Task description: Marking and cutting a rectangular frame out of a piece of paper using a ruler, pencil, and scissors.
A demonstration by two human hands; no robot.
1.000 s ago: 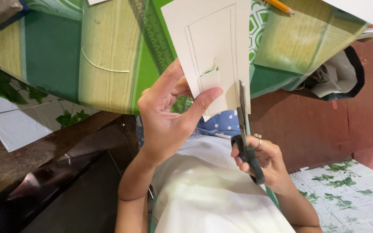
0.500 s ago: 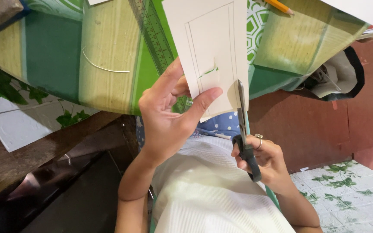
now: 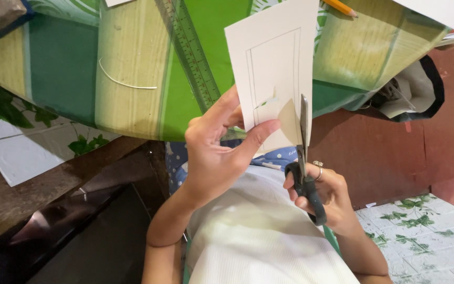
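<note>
Our left hand [image 3: 214, 158] has its grip pinching the lower edge of a white card [image 3: 274, 73], thumb across the near face and fingers curled behind it, so the card stands upright in front of us above our lap. The card carries a pencilled rectangle, and a small flap is already lifted near its lower middle, just above our thumb tip.

Our right hand [image 3: 324, 192] has its grip closed through the dark handles of a pair of scissors [image 3: 304, 158], with a ring showing on 1 finger. The blades point up and lie along the card's right side, beside the right pencil line; they look nearly pressed together, and we cannot tell how far the cut has gone. The 2 hands sit near each other, the left a little higher than the right.

Behind the card, the desk [image 3: 132, 63] is covered by a cloth in green and yellow bands that hangs over its edge. On it lie a clear green ruler [image 3: 190, 52], angled toward our left hand, a thin white curved cord [image 3: 124, 81] to the left of the ruler, and a yellow pencil [image 3: 341, 8] near the top edge. Another white sheet [image 3: 442, 10] shows in the top right corner. Below our hands is our pale ribbed garment [image 3: 258, 236], and to the right a leaf-patterned tiled floor [image 3: 421, 231].
</note>
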